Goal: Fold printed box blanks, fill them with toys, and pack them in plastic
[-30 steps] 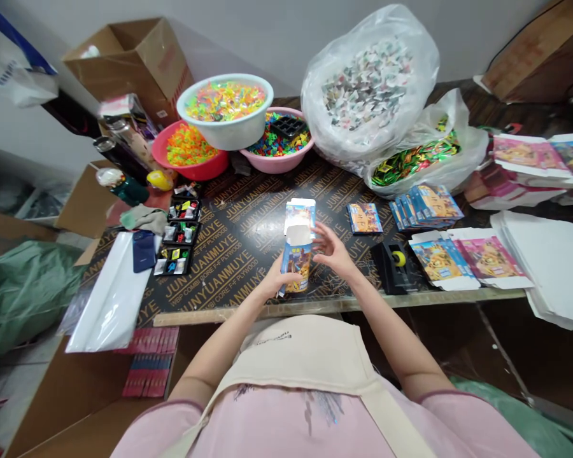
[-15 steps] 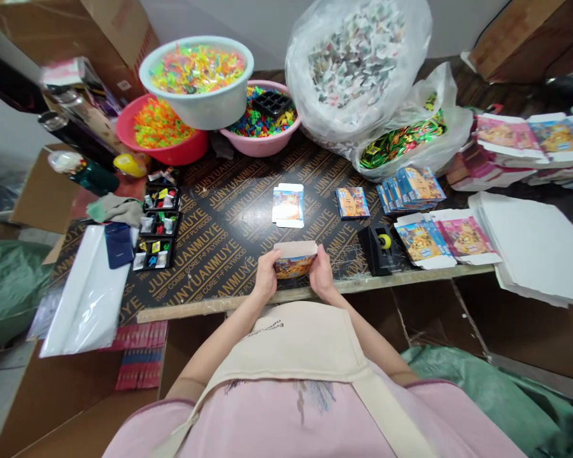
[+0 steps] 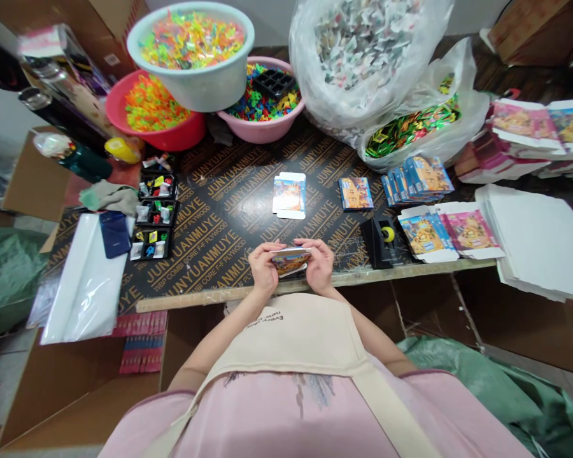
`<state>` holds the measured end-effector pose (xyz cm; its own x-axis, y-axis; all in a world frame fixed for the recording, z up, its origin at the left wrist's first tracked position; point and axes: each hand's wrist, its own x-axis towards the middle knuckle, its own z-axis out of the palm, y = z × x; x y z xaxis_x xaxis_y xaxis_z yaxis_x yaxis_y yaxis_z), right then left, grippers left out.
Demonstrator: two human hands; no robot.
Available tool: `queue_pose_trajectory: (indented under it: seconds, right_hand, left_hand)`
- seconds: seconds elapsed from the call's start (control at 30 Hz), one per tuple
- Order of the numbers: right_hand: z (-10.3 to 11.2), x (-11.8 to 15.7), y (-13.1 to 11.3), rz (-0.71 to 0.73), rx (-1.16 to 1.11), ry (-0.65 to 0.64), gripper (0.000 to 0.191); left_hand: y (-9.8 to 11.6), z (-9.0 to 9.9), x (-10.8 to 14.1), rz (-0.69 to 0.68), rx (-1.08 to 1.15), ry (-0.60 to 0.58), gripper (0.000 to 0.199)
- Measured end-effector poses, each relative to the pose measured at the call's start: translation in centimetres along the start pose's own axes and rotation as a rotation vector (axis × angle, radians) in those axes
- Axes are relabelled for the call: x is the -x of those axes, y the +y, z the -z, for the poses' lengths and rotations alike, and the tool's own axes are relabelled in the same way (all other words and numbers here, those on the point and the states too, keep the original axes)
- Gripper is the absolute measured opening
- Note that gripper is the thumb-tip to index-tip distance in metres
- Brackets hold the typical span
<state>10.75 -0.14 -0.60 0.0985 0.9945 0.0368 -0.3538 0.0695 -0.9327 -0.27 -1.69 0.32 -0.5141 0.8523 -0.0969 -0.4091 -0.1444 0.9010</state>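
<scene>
Between my hands, over the table's front edge, is a small printed cardboard box (image 3: pixel 291 262) with white flap edges. My left hand (image 3: pixel 265 267) grips its left end and my right hand (image 3: pixel 320 266) its right end, fingertips along the top edge. Whether anything is inside the box cannot be seen. Just beyond lies a flat blue-and-yellow printed carton (image 3: pixel 289 195) with white flaps. To the right of it sits a folded blue box (image 3: pixel 356 193). A black tape dispenser (image 3: pixel 381 243) with yellow tape stands right of my right hand.
Black trays (image 3: pixel 151 245) of small toys line the left, beside a phone (image 3: pixel 115 234) and white plastic sheet (image 3: pixel 79 280). Tubs (image 3: pixel 191 79) of plastic pieces and a bag (image 3: pixel 310 95) of packets stand behind. Blue boxes (image 3: pixel 423 178), flat cartons (image 3: pixel 427 235) and white card (image 3: pixel 535 242) lie right.
My fingers have moved up and inward onto the top edge of the box. Its top flap has tipped down and now shows edge-on. The view has shifted slightly.
</scene>
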Motion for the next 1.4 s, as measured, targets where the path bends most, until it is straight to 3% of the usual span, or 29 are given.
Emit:
queue_pose_trajectory:
  seconds: [0.1,0.23,0.43,0.5,0.63,0.73,0.87,0.97,1.03,1.07,1.13,1.2,1.3,1.4]
  right_hand:
    - [-0.1,0.4,0.1,0.1,0.138,0.043,0.013]
    - [0.6,0.3,-0.3,0.089,0.291,-0.022,0.014]
    - [2.6,-0.1,-1.1,0.123,0.383,-0.168,0.01]
    - [3.5,-0.3,-1.2,0.152,0.391,-0.25,0.01]
    - [4.9,-0.4,-1.1,0.216,0.459,-0.429,0.011]
    - [5.3,0.1,-1.1,0.19,0.484,-0.474,0.013]
    - [7.2,0.8,-2.9,0.248,0.646,-0.327,0.029]
    - [11.8,0.3,-5.1,0.335,0.833,0.076,0.033]
    - [16.0,-0.2,-6.3,0.354,0.94,0.359,0.029]
    - [18.2,-0.5,-6.8,0.338,0.984,0.44,0.028]
    - [22.0,-1.1,-7.2,0.249,1.048,0.457,0.027]
    - [24.4,-1.7,-7.2,0.134,1.069,0.357,0.026]
    - [25.7,-2.7,-6.8,0.028,1.033,0.193,0.024]
    - [25.3,-3.6,-6.8,-0.007,0.97,0.111,0.019]
  left_hand:
    - [-0.1,0.1,0.4,-0.068,-0.042,-0.009,0.007]
    - [-0.1,0.9,0.5,-0.013,-0.108,-0.066,0.019]
    - [0.8,2.8,-0.4,0.042,-0.288,-0.295,0.022]
    - [1.1,3.6,-0.8,-0.056,-0.402,-0.383,0.019]
    - [1.2,5.4,-1.1,-0.45,-0.628,-0.575,0.013]
    - [0.8,6.3,-1.2,-0.651,-0.719,-0.669,0.013]
    - [0.9,5.7,-1.4,-0.723,-0.835,-0.744,0.022]
    - [1.5,4.6,-1.6,-0.701,-0.981,-0.875,0.016]
    - [1.9,4.0,-1.8,-0.729,-1.112,-0.957,0.027]
    - [2.0,3.7,-1.9,-0.756,-1.17,-0.986,0.035]
    - [2.1,3.2,-2.3,-0.804,-1.243,-1.025,0.044]
    - [2.1,2.7,-2.9,-0.82,-1.252,-1.037,0.043]
    - [1.8,1.6,-4.0,-0.796,-1.207,-0.977,0.037]
    - [0.8,0.8,-5.0,-0.766,-1.159,-0.87,0.035]
